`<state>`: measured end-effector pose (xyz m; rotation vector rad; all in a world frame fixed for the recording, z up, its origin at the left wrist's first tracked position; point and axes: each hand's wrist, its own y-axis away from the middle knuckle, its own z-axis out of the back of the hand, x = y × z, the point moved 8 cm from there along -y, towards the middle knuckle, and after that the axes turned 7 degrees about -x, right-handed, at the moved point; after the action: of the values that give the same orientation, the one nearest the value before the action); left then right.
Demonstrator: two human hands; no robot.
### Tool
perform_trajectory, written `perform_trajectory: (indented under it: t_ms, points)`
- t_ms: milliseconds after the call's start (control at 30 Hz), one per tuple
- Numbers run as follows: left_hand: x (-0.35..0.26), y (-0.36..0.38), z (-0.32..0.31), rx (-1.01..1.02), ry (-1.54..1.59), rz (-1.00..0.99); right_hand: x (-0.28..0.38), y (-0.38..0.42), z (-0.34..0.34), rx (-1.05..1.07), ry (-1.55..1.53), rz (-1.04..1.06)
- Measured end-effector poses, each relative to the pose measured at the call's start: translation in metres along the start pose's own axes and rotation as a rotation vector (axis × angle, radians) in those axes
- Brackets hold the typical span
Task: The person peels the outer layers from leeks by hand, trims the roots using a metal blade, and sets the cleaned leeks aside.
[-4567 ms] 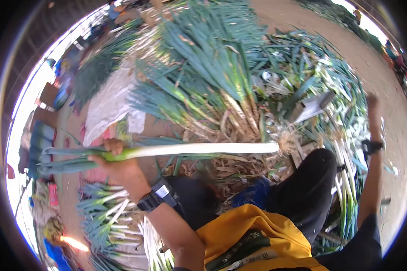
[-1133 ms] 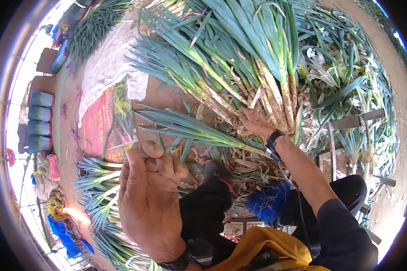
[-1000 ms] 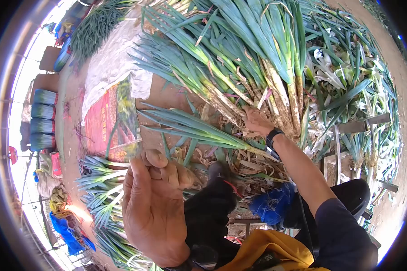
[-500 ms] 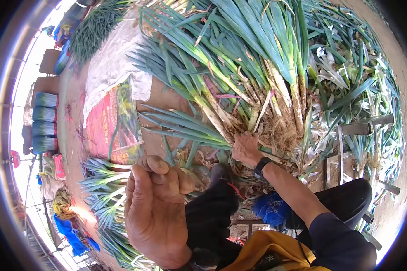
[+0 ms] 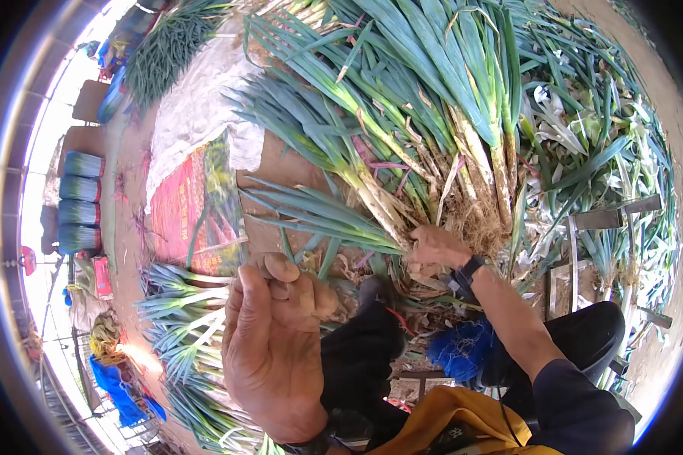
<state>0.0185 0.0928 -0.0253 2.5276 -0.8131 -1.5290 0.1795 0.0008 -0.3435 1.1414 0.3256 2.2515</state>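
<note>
My right hand (image 5: pixel 439 247), with a dark watch on the wrist, is closed around the root end of a green onion (image 5: pixel 377 199). Its white stalk slants up and left into long green leaves; the fingertips are partly hidden. Just above lies a large pile of green onions (image 5: pixel 474 98), their brown roots close to the hand. My left hand (image 5: pixel 275 364) is raised in the foreground, palm towards me, with the fingers curled in. Nothing shows in its palm. Trimmed green onions (image 5: pixel 182 326) lie in bundles to its left.
Leaf waste (image 5: pixel 584 144) is heaped on the right, beside a metal frame (image 5: pixel 611 217). A red printed sack (image 5: pixel 180 216) and a white sheet (image 5: pixel 205 102) lie on the ground. A blue mesh bundle (image 5: pixel 463 351) sits between my legs. Wrapped bundles (image 5: pixel 80 201) stand far left.
My right hand has shifted a little right, and the green onion's root end has moved with it. My left hand keeps its curled pose. The whole view has drifted slightly.
</note>
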Motion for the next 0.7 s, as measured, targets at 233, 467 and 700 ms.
perform_trajectory:
  t_ms: [233, 467, 700]
  points:
    - [-0.001, 0.007, 0.002, 0.066, 0.025, 0.024, -0.006, 0.017, -0.010, 0.087, -0.223, -0.015]
    - [-0.004, 0.012, 0.004, 0.067, 0.069, 0.007, -0.004, 0.038, 0.011, 0.164, -0.317, -0.036]
    - [-0.005, 0.020, 0.010, 0.115, 0.022, -0.010, -0.003, 0.096, 0.036, -0.090, -0.962, -0.055]
